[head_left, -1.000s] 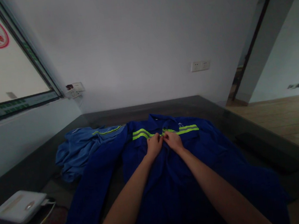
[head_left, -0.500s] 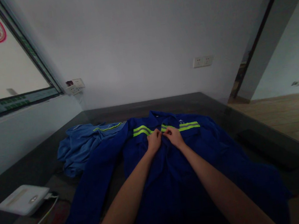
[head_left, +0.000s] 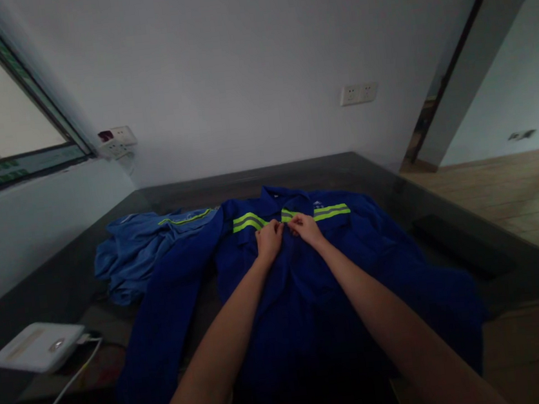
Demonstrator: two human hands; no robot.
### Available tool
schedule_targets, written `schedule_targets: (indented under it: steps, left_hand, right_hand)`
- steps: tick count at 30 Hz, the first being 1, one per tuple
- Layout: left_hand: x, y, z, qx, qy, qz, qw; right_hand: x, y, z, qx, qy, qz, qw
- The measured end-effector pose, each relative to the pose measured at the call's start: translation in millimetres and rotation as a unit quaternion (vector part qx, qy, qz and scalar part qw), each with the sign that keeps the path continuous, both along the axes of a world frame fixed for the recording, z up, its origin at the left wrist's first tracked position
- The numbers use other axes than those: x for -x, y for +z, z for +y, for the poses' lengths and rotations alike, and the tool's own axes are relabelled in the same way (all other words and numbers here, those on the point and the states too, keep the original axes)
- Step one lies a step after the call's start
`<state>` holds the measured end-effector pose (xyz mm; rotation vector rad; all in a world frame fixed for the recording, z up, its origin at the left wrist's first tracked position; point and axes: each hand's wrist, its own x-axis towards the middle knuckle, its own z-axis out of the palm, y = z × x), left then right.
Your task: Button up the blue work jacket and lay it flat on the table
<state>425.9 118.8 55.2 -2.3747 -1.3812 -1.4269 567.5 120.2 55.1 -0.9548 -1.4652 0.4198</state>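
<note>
A dark blue work jacket with yellow-green and grey reflective stripes lies spread on the dark table, its collar toward the wall. At the front opening, level with the chest stripe, my left hand pinches the jacket's edge. My right hand is close beside it on the right, fingers closed on the other side of the front. What exactly sits between the fingertips is too small to make out. One long sleeve stretches down to the left.
Left of the jacket lies a crumpled lighter blue garment with a yellow-green stripe. A white device with a cable sits at the near left. On the right is a long black object. Sockets are on the wall behind the table.
The camera view has tilted slightly down, so everything appears higher. Both hands stay at the jacket's front, with a small gap now between their fingertips.
</note>
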Motion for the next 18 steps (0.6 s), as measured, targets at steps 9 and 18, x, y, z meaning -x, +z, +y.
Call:
schedule_targets:
  steps: [9, 18]
  left_hand:
    - [1.2, -1.9, 10.9, -0.011, -0.024, -0.027, 0.999]
    - [0.6, -1.8, 11.9, -0.001, -0.073, -0.029, 0.997]
  right_hand:
    - [-1.6, -1.1, -0.2, -0.003, 0.003, -0.008, 1.000]
    - [0.5, -3.8, -1.0, -0.017, -0.022, -0.027, 0.999]
